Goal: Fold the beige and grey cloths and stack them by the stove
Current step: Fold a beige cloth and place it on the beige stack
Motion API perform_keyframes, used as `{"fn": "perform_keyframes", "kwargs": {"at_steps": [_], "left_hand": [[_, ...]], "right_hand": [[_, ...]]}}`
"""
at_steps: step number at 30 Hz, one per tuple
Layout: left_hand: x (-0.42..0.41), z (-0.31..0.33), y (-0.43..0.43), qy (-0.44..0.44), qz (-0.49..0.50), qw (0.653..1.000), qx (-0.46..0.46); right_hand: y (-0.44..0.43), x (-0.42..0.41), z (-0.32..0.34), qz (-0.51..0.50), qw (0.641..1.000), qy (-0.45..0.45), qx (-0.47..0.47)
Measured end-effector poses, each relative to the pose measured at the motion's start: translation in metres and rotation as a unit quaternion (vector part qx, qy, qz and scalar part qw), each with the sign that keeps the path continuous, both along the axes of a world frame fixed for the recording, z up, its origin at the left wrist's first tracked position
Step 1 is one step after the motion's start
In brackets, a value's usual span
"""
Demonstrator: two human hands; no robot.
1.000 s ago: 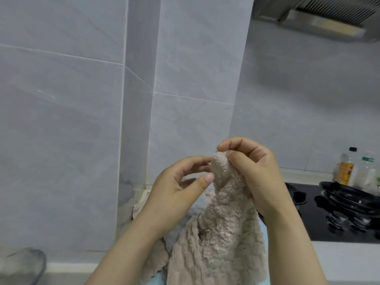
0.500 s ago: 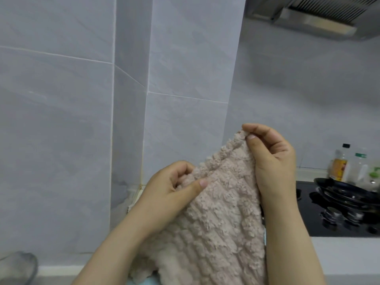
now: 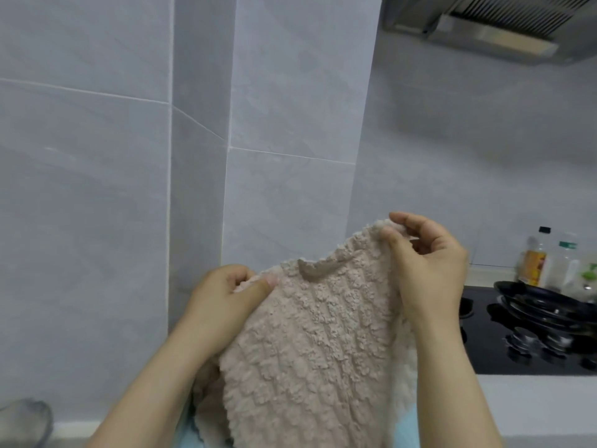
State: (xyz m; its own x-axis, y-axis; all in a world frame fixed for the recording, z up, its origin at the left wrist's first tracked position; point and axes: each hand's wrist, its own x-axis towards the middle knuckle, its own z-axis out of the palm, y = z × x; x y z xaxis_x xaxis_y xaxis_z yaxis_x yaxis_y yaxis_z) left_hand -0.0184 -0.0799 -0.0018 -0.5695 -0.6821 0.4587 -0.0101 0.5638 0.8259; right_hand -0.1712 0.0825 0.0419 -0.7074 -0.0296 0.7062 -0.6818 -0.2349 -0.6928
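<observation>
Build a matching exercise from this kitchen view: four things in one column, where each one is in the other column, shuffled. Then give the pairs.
Things
1. beige cloth
2. black pan
3. range hood
4. yellow-labelled bottle

Places
A. sitting on the stove
B. pinched at its top edge by the left hand and the right hand
C. mounted high at the top right
D. standing by the wall beyond the pan

Pairs: 1-B, 2-A, 3-C, 4-D
</observation>
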Motion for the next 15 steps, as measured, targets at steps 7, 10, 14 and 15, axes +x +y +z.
{"fn": "perform_keyframes", "kwargs": {"at_steps": [7, 10, 14, 15], "left_hand": [[0.001, 0.017, 0.016, 0.154, -0.199, 0.9, 0.356], [-0.002, 0.018, 0.017, 0.188, -0.212, 0.88, 0.382], [-0.005, 0.019, 0.021, 0.231, -0.2, 0.868, 0.393], [-0.005, 0.019, 0.021, 0.241, -0.196, 0.863, 0.398]], "right_hand": [[-0.003, 0.013, 0.001, -0.031, 0.999, -0.016, 0.039], [-0.005, 0.026, 0.006, 0.055, 0.992, -0.048, 0.105], [-0.005, 0.038, 0.011, 0.262, 0.943, -0.079, 0.188], [-0.005, 0.039, 0.01, 0.29, 0.934, -0.083, 0.192]]}}
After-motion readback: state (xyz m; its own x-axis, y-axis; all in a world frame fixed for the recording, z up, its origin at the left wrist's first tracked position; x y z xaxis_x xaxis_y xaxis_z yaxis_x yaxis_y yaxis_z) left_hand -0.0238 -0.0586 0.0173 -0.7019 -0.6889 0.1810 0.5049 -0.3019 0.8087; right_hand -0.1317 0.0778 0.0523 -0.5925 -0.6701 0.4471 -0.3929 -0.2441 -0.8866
